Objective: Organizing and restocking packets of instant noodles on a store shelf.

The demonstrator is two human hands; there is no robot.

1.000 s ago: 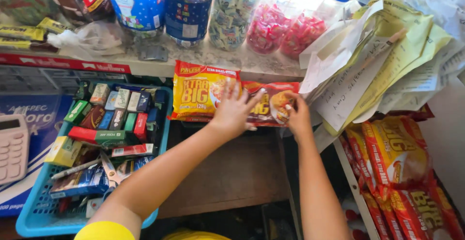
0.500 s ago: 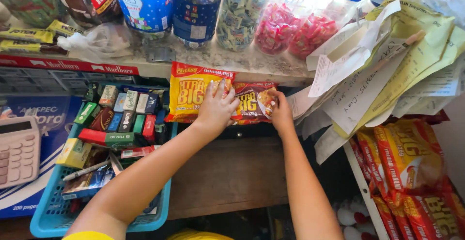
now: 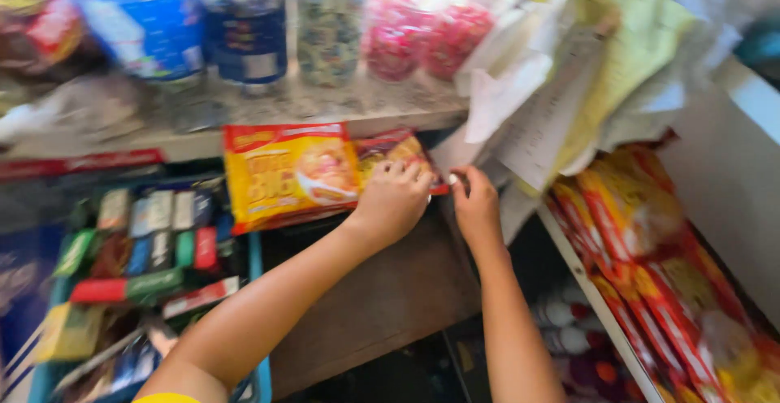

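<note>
We see a pale shelf (image 3: 244, 119) running across the top, carrying a row of jars (image 3: 244, 29) filled with sweets, all blurred. At its right end hangs a thick sheaf of papers (image 3: 585, 86). Below the shelf's front edge on the left sits a blue basket (image 3: 258, 257) packed with small boxes. Along the right edge, a rack holds red and yellow packets (image 3: 650, 240). Under the middle of the shelf's front edge hangs a yellow noodle packet (image 3: 288, 174), and just beside it a red noodle packet (image 3: 398, 153). Our left hand (image 3: 394, 200) lies with its fingers curled on the red packet's lower part. Our right hand (image 3: 475, 204) pinches that packet's right corner, fingers together.
</note>
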